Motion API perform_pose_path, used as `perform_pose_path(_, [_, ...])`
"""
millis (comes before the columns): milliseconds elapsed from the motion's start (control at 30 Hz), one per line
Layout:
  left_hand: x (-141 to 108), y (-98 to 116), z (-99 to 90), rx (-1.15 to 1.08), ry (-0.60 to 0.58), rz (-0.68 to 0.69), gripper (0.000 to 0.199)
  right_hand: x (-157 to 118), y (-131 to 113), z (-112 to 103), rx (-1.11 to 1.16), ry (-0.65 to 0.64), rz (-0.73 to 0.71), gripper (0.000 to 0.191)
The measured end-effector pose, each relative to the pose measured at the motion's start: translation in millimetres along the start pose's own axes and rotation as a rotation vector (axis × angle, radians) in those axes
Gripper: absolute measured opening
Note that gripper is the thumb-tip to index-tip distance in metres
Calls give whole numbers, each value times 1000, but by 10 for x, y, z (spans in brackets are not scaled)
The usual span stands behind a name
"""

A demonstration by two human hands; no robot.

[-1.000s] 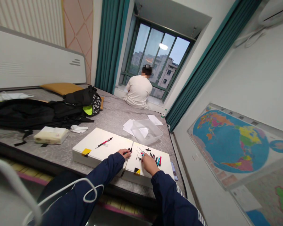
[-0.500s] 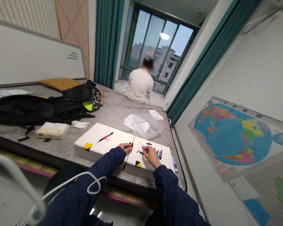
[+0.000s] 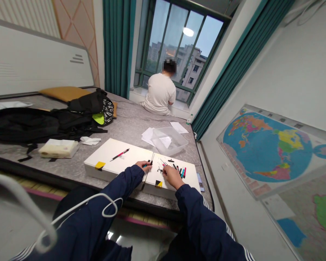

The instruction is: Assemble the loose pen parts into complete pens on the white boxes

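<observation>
1. I am curling the fingers of my left hand (image 3: 142,167) tightly around a dark marker (image 3: 149,163), holding it just beside the centre seam of a white folding board (image 3: 122,163).
2. My right hand (image 3: 170,176) is pressing down on the board, its fingertips (image 3: 163,173) pinching among small pen parts (image 3: 160,169). I cannot tell whether they are grasping anything.
3. Coloured markers (image 3: 181,173) are lying just beside those fingertips, and a red-and-black pen (image 3: 120,154) is lying on the board's other panel.
4. A clear plastic tub (image 3: 167,140) is sitting beyond the board, beside loose papers (image 3: 148,135) on a grey mattress (image 3: 130,125).
5. A person (image 3: 159,95) is sitting by the window, facing away.
</observation>
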State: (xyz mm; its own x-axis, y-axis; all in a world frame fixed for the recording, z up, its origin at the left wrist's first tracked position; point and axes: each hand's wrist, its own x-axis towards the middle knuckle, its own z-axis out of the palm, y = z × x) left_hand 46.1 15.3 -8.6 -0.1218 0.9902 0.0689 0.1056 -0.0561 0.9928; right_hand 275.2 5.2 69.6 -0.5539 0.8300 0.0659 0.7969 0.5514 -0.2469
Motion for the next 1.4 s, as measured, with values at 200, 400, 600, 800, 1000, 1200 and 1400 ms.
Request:
perform_pose_path(200, [34, -104, 14, 18, 18, -1, 38, -119, 258, 23, 140, 251, 30, 11])
perform_pose_path(400, [15, -72, 1, -1, 11, 9, 38, -421, 579, 0, 193, 328, 139, 11])
perform_pose_path(600, [21, -88, -7, -14, -9, 28, 41, -644, 602, -18, 202, 208, 177, 20])
perform_pose_path(800, [5, -67, 36, -111, 32, -29, 50, -688, 542, -32, 163, 163, 177, 15])
perform_pose_path(1000, [-21, -66, 94, -218, 58, -59, 57, -537, 494, -63, 91, 100, 132, 17])
perform_pose_path(1200, [13, -128, 78, -182, 61, -60, 57, -500, 370, -51, -1, 21, 111, 18])
perform_pose_path(1400, [5, -41, 54, -245, 42, -104, 53, -482, 292, -14, -42, 43, 127, 14])
